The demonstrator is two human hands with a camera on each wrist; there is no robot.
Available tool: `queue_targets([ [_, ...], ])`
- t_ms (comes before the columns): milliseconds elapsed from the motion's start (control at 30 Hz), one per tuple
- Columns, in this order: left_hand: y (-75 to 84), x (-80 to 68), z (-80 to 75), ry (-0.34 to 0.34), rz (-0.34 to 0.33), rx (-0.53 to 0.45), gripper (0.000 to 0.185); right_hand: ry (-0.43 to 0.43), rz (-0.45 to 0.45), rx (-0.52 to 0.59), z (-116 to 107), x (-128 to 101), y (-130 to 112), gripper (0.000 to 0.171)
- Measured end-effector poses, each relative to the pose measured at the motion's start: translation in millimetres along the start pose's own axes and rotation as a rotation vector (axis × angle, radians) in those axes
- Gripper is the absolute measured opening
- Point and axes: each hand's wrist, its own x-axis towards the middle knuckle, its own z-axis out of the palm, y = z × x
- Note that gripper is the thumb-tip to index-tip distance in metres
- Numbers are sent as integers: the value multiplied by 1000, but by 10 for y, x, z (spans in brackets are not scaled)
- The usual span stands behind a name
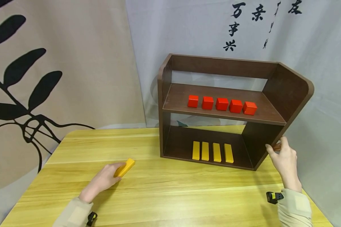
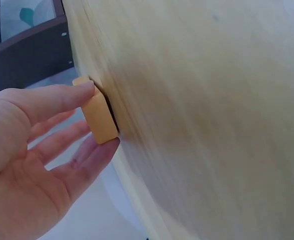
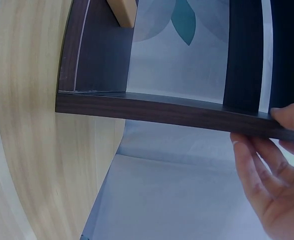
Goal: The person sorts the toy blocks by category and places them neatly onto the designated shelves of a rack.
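My left hand [image 1: 106,178] pinches a yellow rectangular block [image 1: 126,167] low over the left part of the table. In the left wrist view, the thumb lies on one side of that block [image 2: 100,117] and fingertips on the other, close against the tabletop. On the right, my right hand [image 1: 285,162] grips the front edge of the side panel of a dark brown two-tier shelf [image 1: 291,83]. The right wrist view has the thumb on one face of this panel [image 3: 157,111] and the fingers [image 3: 247,165] on the other.
Several red cubes [image 1: 222,104] stand in a row on the upper tier. Several yellow blocks [image 1: 205,151] lie side by side on the lower tier. The shelf stands at the back right of the wooden table [image 1: 164,195], before a printed cloth [image 1: 96,69].
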Motion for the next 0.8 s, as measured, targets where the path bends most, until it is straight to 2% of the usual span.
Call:
queue_targets([
  [300,13,-2,5,25,39,-26,50,-12,8,-5,-2,1,3,25],
  [800,97,56,27,42,74,-14,44,-8,18,-8,-10,-7,-18,25],
])
